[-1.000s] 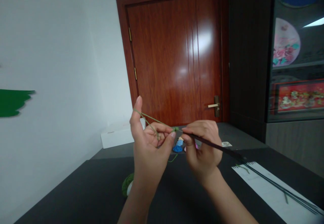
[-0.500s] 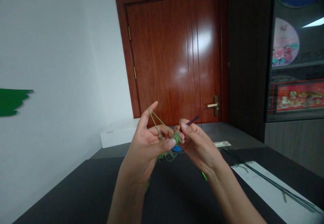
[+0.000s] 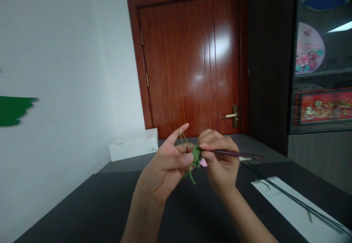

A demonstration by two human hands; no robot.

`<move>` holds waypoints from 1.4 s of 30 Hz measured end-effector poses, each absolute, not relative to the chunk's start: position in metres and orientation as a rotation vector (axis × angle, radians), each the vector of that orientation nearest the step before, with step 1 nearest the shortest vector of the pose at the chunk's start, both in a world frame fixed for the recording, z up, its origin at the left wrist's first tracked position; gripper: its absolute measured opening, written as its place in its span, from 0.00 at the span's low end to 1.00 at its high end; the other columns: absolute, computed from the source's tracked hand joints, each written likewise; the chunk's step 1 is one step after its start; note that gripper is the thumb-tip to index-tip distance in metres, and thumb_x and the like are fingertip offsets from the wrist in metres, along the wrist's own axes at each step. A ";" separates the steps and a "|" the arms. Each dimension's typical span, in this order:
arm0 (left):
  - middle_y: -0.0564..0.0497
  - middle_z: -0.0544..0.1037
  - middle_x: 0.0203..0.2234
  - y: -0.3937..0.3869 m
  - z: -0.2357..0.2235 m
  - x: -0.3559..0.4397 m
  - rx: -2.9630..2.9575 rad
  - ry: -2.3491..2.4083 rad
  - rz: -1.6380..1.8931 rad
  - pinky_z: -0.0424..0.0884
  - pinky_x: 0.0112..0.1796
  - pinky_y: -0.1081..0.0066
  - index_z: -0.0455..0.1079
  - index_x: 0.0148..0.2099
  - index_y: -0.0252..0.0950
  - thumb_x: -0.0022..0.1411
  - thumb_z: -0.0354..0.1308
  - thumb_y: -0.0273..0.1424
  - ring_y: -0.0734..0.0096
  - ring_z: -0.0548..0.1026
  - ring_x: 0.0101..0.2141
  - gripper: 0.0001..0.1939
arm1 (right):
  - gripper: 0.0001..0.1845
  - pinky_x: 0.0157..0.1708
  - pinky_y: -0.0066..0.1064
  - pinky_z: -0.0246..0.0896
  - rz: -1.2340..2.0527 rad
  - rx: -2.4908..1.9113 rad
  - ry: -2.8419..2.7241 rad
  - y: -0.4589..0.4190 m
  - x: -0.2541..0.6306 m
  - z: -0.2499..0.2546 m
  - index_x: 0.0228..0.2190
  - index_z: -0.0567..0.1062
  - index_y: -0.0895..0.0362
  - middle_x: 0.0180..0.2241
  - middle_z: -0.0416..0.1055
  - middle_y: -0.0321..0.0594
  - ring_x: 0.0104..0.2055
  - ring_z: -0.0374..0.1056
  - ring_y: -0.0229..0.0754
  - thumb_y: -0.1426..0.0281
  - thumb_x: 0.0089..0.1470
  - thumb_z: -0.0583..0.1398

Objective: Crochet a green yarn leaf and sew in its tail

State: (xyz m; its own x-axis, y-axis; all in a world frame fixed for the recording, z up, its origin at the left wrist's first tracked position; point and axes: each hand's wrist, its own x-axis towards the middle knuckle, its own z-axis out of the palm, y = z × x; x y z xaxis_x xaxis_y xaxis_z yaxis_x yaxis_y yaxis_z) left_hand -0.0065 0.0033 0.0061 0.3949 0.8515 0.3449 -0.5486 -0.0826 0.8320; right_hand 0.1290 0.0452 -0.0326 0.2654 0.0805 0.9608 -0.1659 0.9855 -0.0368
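Note:
My left hand [image 3: 173,162] pinches a small piece of green crochet work [image 3: 196,155] between thumb and fingers. Its index finger is raised, with a strand of green yarn [image 3: 181,136] looped over it and running down to the piece. A loose yarn tail [image 3: 191,177] hangs below. My right hand [image 3: 220,155] grips a dark purple crochet hook [image 3: 228,153], whose shaft points out to the right. The hook's tip meets the right edge of the green piece, hidden by fingers and stitches. Something pink [image 3: 203,162] shows between the hands, partly covered.
On the dark table [image 3: 110,202], a white box [image 3: 134,146] stands at the back left. A white notepad [image 3: 291,206] lies at the right with long dark green rods [image 3: 305,202] and short green bits across it. Behind are a wooden door [image 3: 187,70] and a dark cabinet [image 3: 271,70].
My right hand has turned, so the hook now points right instead of up. My left index finger has tipped lower and rightward. The blue thing behind the hands is out of sight; something pink shows.

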 end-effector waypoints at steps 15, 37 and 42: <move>0.50 0.77 0.31 0.004 0.003 -0.016 1.389 0.275 1.249 0.72 0.40 0.66 0.51 0.73 0.40 0.54 0.69 0.19 0.64 0.77 0.36 0.49 | 0.10 0.26 0.28 0.54 1.171 0.167 -1.183 0.036 0.127 -0.026 0.32 0.71 0.54 0.21 0.67 0.30 0.22 0.59 0.34 0.64 0.65 0.60; 0.57 0.78 0.26 -0.014 0.007 0.008 1.439 0.545 1.823 0.75 0.39 0.72 0.52 0.71 0.42 0.51 0.71 0.18 0.71 0.78 0.32 0.51 | 0.05 0.33 0.35 0.61 0.373 -0.056 -1.409 0.042 0.134 -0.023 0.33 0.76 0.52 0.30 0.71 0.35 0.33 0.68 0.41 0.73 0.58 0.66; 0.55 0.78 0.27 -0.012 0.008 0.004 1.313 0.443 1.547 0.73 0.34 0.73 0.53 0.70 0.35 0.53 0.70 0.19 0.72 0.76 0.29 0.47 | 0.14 0.38 0.42 0.61 -0.282 -0.082 -1.434 0.048 0.142 -0.030 0.36 0.79 0.45 0.28 0.74 0.32 0.29 0.66 0.41 0.78 0.54 0.67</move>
